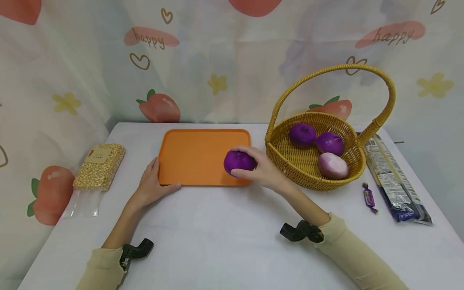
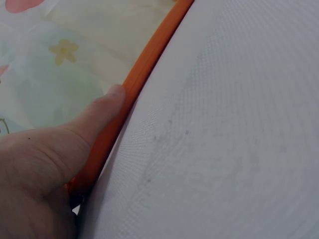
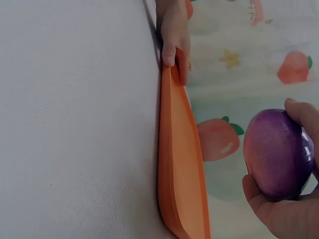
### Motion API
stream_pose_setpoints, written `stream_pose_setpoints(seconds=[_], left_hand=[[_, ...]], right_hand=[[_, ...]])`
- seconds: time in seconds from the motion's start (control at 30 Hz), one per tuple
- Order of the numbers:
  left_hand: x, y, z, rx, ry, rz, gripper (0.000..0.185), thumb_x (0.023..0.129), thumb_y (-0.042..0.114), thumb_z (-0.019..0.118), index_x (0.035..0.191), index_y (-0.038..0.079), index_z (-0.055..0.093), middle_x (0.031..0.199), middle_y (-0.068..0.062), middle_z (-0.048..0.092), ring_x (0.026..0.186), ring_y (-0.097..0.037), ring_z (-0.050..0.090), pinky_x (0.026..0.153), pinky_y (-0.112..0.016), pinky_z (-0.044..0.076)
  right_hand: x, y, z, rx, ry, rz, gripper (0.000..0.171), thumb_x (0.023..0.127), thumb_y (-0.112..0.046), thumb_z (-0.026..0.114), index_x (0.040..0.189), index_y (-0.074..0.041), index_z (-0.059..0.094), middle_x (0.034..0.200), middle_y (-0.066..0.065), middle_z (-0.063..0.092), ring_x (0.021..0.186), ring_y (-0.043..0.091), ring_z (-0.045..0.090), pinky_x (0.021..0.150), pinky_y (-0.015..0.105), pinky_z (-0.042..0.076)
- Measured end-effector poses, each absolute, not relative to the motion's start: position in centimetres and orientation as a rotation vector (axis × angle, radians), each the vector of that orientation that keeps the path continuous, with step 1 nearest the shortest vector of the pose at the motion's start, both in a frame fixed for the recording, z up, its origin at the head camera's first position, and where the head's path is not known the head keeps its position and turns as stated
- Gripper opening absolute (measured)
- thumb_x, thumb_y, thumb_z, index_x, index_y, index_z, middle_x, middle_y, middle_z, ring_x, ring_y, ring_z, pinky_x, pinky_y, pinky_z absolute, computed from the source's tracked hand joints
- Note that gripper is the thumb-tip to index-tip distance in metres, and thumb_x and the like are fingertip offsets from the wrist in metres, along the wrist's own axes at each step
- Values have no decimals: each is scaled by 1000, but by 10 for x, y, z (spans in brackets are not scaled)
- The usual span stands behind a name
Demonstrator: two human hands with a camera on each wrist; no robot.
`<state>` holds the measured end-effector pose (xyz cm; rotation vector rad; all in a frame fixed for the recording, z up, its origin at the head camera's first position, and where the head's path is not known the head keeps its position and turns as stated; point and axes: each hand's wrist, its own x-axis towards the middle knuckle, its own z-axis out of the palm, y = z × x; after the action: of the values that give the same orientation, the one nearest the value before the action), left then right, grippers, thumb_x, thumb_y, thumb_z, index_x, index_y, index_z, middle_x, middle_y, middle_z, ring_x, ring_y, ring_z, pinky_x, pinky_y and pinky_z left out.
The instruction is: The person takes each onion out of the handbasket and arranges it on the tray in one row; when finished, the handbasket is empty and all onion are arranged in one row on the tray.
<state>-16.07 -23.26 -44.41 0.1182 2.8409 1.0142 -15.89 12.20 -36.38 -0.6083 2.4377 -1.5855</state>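
Note:
My right hand [image 1: 266, 169] grips a round purple onion [image 1: 238, 162] between thumb and fingers. In the right wrist view the onion [image 3: 276, 154] appears apart from the orange tray [image 3: 184, 169], held over its right part. At the tray's near left corner, my left hand [image 1: 150, 185] holds the rim, with the thumb along the front edge and the fingers along the left side. The left wrist view shows the thumb [image 2: 102, 109] against the orange rim [image 2: 144, 64]. The bare floor of the tray [image 1: 195, 157] shows around the onion.
Right of the tray stands a tall-handled wicker basket [image 1: 290, 167] with two purple onions [image 1: 302, 135] and a paler pinkish one [image 1: 332, 166]. A purple-wrapped candy [image 1: 368, 197] and a long flat packet [image 1: 395, 181] lie beyond it. A bag of yellow kernels [image 1: 99, 167] lies left.

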Motion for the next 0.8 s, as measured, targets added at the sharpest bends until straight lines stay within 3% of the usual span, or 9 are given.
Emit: stream_pose_setpoints(seconds=[0.2,0.47,0.8], left_hand=[[-160,-233,-444,125,2840,1016,120,77,51,76,155,1,0,160,-26,4,146,-46,13,116,-65,20],[-160,-233,-443,130,2844,1005,119,78,50,75,155,-1,1,160,-27,4,146,-46,14,116,-65,20],[-160,-231,-442,123,2843,1025,120,77,50,76,155,1,0,160,-27,5,145,-46,15,115,-66,20]], right_hand=[[-159,119,-367,-594,2493,-1532,54,83,-32,77,132,-31,54,136,3,53,124,30,52,100,50,50],[-162,112,-372,-601,2409,-1580,59,85,-23,75,139,-19,51,143,7,50,129,33,49,103,52,47],[-164,102,-372,-572,2348,-1582,59,85,-24,75,139,-23,51,145,5,49,130,33,49,103,51,47]])
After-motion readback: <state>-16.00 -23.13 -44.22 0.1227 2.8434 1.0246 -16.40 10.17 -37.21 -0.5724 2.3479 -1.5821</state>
